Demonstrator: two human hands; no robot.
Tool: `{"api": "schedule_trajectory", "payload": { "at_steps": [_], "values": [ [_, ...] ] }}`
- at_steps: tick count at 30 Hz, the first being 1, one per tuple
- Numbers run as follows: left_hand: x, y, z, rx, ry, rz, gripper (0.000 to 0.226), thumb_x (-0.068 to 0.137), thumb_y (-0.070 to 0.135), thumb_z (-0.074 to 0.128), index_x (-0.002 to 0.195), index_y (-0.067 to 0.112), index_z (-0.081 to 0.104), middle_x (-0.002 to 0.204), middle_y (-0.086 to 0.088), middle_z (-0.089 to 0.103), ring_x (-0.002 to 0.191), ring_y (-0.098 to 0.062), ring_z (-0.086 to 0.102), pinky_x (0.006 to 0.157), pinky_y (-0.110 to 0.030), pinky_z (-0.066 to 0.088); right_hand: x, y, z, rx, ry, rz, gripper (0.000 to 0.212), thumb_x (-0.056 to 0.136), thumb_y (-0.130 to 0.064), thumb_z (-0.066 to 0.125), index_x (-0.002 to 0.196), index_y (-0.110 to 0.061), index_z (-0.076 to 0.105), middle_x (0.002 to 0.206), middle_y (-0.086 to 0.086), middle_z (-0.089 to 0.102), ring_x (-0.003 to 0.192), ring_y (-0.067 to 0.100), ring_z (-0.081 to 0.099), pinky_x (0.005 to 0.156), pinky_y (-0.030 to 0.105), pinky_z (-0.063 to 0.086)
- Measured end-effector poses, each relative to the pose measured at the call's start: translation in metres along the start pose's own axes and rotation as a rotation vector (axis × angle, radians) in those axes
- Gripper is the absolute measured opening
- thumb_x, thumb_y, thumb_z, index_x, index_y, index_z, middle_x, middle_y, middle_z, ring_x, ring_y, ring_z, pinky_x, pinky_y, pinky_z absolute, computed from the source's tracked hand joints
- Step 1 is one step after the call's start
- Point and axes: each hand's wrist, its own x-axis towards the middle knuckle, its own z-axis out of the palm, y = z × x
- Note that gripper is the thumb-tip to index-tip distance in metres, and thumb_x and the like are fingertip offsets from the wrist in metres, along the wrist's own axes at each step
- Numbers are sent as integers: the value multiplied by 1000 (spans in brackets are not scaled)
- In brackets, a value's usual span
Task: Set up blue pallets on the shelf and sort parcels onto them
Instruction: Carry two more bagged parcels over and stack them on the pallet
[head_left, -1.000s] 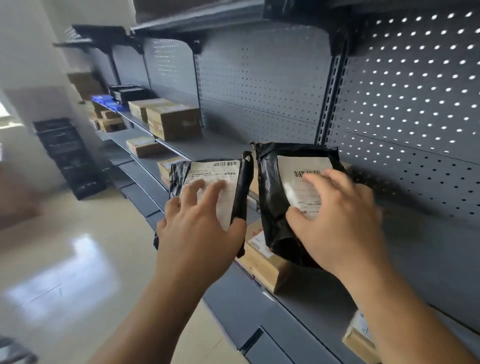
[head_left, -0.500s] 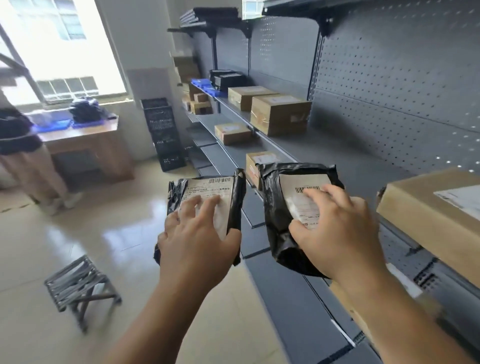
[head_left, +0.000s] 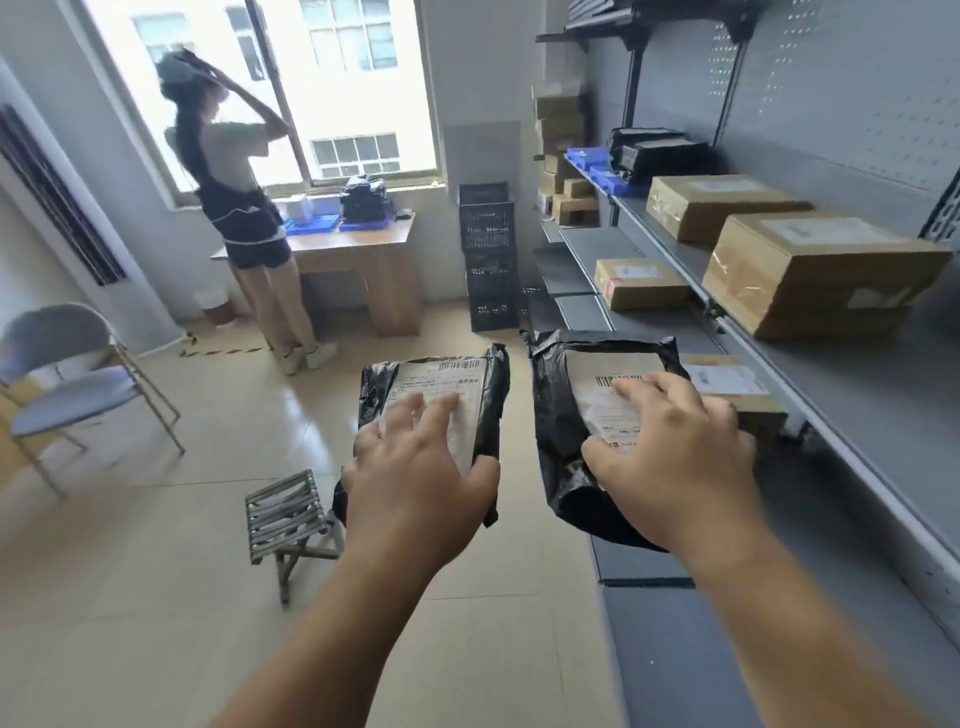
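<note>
My left hand (head_left: 415, 483) grips a flat black parcel (head_left: 491, 395) with a white label, held over the floor. My right hand (head_left: 675, 457) grips a second, bulkier black parcel (head_left: 556, 415) with a label, beside the grey shelf (head_left: 883, 415). Both parcels are off the shelf, in the aisle. Blue pallets (head_left: 597, 166) lie at the far end of the shelf, with black parcels (head_left: 654, 153) stacked on them. Cardboard boxes (head_left: 810, 270) stand on the shelf nearer to me.
A person (head_left: 244, 208) stands at a wooden desk (head_left: 363, 249) under the window. Black crates (head_left: 488, 260) are stacked by the shelf's far end. A small folding stool (head_left: 285, 514) sits on the floor just left of my hands, a folding chair (head_left: 67, 374) at far left.
My view has swung left, away from the shelf and toward the room. Both hands keep their parcels, which have come off the shelf into the aisle.
</note>
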Motion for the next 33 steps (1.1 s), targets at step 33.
{"api": "schedule_trajectory", "payload": {
  "at_steps": [33],
  "values": [
    [549, -47, 92, -15, -37, 12, 69, 77, 56, 45, 144, 49, 34, 162, 12, 28, 140, -33, 32, 111, -51, 31, 501, -136, 196, -97, -21, 20, 69, 80, -60, 50, 146, -39, 47, 157, -5, 39, 134, 33, 37, 107, 50, 36]
  ]
}}
